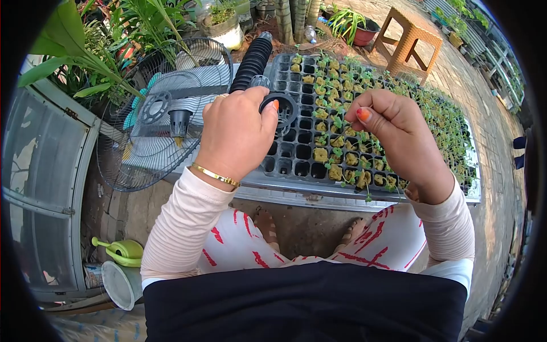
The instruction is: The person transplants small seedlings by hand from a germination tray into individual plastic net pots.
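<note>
My left hand [239, 128] is closed around a black net pot [293, 111], whose round open rim faces up beside the thumb. A seedling tray [302, 151] with dark cells lies below both hands. Its left columns are mostly bare cells, while yellowish sponge plugs with small green seedlings [336, 154] fill the rest. Over these seedlings, my right hand [393, 122] is closed in a pinch of thumb and fingers; what lies between the fingertips is hidden. Beyond my left hand lies a long stack of black net pots [250, 64].
A fan grille [196, 85] lies left of the tray, with another net pot [180, 122] on it. A brown plastic stool [413, 37] stands behind the tray. Potted plants [222, 25] line the back. A green watering can [124, 251] sits on the floor at left.
</note>
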`<state>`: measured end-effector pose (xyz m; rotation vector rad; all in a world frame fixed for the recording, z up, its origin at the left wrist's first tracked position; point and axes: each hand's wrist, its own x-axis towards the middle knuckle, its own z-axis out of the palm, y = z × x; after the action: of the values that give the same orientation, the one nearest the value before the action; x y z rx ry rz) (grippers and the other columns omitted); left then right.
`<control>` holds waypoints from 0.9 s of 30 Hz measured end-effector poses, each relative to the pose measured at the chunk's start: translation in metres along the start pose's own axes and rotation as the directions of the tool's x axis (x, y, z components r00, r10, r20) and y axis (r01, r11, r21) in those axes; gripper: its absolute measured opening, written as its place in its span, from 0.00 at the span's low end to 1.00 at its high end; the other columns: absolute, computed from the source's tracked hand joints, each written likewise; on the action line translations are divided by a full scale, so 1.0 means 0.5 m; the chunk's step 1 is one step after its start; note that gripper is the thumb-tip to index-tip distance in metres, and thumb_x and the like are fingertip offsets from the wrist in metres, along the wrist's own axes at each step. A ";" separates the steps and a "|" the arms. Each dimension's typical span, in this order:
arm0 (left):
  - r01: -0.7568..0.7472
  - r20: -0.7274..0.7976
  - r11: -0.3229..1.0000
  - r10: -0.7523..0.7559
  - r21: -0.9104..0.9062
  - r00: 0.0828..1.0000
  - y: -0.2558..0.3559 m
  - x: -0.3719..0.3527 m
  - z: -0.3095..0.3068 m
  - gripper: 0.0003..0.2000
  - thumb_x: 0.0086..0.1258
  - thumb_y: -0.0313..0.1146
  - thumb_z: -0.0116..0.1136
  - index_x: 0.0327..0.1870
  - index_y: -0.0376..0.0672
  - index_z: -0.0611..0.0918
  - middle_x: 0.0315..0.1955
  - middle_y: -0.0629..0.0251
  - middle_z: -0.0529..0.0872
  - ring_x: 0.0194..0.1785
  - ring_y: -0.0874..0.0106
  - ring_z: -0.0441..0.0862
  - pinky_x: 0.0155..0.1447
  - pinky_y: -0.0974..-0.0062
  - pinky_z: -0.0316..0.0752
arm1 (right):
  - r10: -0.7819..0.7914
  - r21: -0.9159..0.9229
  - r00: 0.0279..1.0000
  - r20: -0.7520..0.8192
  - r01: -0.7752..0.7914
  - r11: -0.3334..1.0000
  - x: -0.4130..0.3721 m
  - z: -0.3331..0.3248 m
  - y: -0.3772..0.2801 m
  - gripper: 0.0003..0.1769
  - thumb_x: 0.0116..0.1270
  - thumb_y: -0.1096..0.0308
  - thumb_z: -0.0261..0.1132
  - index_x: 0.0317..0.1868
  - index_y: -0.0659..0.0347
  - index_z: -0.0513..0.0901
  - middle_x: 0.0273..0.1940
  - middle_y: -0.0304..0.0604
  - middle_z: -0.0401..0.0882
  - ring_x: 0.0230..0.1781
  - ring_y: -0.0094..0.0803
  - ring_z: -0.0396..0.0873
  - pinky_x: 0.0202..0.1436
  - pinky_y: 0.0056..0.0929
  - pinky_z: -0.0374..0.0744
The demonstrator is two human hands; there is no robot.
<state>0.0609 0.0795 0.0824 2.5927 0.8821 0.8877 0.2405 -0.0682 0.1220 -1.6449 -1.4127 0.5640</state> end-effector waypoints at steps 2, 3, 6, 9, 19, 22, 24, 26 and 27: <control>-0.043 -0.032 0.997 0.045 0.069 0.998 0.002 -0.004 0.001 0.13 0.62 0.37 0.58 0.42 0.37 0.83 0.30 0.52 0.85 0.36 0.54 0.81 0.43 0.58 0.70 | 0.004 -0.072 0.999 0.043 -0.001 0.997 0.001 0.007 0.004 0.08 0.71 0.73 0.55 0.36 0.66 0.79 0.32 0.36 0.78 0.35 0.21 0.74 0.42 0.21 0.74; -0.041 -0.033 0.997 0.044 0.067 0.998 0.006 -0.007 0.000 0.13 0.62 0.37 0.58 0.42 0.37 0.83 0.30 0.52 0.85 0.36 0.54 0.81 0.43 0.58 0.70 | -0.059 -0.069 0.998 0.012 0.059 0.996 0.001 0.016 0.011 0.07 0.69 0.74 0.56 0.35 0.67 0.79 0.30 0.41 0.78 0.32 0.27 0.75 0.39 0.26 0.74; -0.092 -0.126 0.979 0.117 0.184 0.985 0.026 -0.016 -0.010 0.13 0.63 0.33 0.59 0.45 0.35 0.82 0.26 0.56 0.81 0.31 0.59 0.78 0.39 0.64 0.70 | -0.103 -0.066 0.995 -0.017 0.102 0.993 -0.003 0.026 0.012 0.05 0.66 0.76 0.59 0.33 0.69 0.78 0.29 0.49 0.79 0.30 0.38 0.77 0.36 0.32 0.74; -0.179 -0.261 0.963 0.229 0.203 0.938 0.038 -0.034 -0.022 0.12 0.60 0.31 0.61 0.44 0.38 0.82 0.23 0.62 0.76 0.28 0.64 0.72 0.37 0.67 0.66 | -0.099 -0.116 0.995 -0.006 0.097 0.988 -0.002 0.030 0.014 0.04 0.65 0.76 0.60 0.33 0.69 0.78 0.29 0.50 0.78 0.30 0.41 0.77 0.36 0.33 0.74; -0.228 0.048 0.962 0.238 -0.152 0.970 0.059 -0.111 0.032 0.14 0.53 0.27 0.65 0.42 0.38 0.82 0.25 0.62 0.77 0.31 0.62 0.74 0.39 0.67 0.65 | -0.203 -0.218 0.979 0.006 0.199 0.955 0.003 0.037 0.029 0.01 0.61 0.78 0.61 0.32 0.68 0.79 0.28 0.52 0.77 0.30 0.46 0.76 0.36 0.36 0.74; -0.231 0.062 0.958 0.245 -0.169 0.968 0.063 -0.106 0.041 0.14 0.53 0.28 0.65 0.43 0.38 0.82 0.25 0.62 0.77 0.31 0.62 0.74 0.39 0.66 0.64 | -0.236 -0.254 0.972 0.017 0.232 0.939 0.005 0.041 0.032 0.01 0.59 0.79 0.62 0.32 0.67 0.79 0.28 0.52 0.78 0.30 0.48 0.76 0.36 0.38 0.74; -0.229 0.079 0.959 0.245 -0.169 0.966 0.067 -0.100 0.042 0.14 0.53 0.28 0.65 0.43 0.38 0.82 0.25 0.62 0.76 0.32 0.62 0.74 0.39 0.66 0.64 | -0.263 -0.277 0.964 0.025 0.260 0.925 0.007 0.043 0.033 0.01 0.58 0.79 0.62 0.32 0.67 0.80 0.28 0.52 0.78 0.31 0.49 0.76 0.37 0.39 0.74; -0.225 0.097 0.959 0.244 -0.169 0.965 0.068 -0.097 0.043 0.14 0.53 0.28 0.65 0.43 0.39 0.82 0.25 0.61 0.76 0.32 0.62 0.74 0.39 0.66 0.64 | -0.304 -0.311 0.951 0.052 0.305 0.900 0.007 0.045 0.032 0.02 0.57 0.79 0.63 0.31 0.67 0.80 0.28 0.52 0.78 0.32 0.51 0.77 0.37 0.40 0.74; -0.225 0.100 0.960 0.244 -0.169 0.965 0.069 -0.096 0.045 0.14 0.53 0.28 0.65 0.42 0.39 0.82 0.25 0.61 0.76 0.32 0.62 0.74 0.38 0.66 0.64 | -0.301 -0.311 0.952 0.052 0.302 0.901 0.007 0.045 0.032 0.02 0.57 0.79 0.63 0.31 0.67 0.80 0.28 0.52 0.78 0.32 0.51 0.77 0.37 0.40 0.74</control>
<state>0.0606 0.0218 0.0570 2.6156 0.4591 0.8127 0.2324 -0.0571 0.0979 -1.6185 -1.7904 0.1648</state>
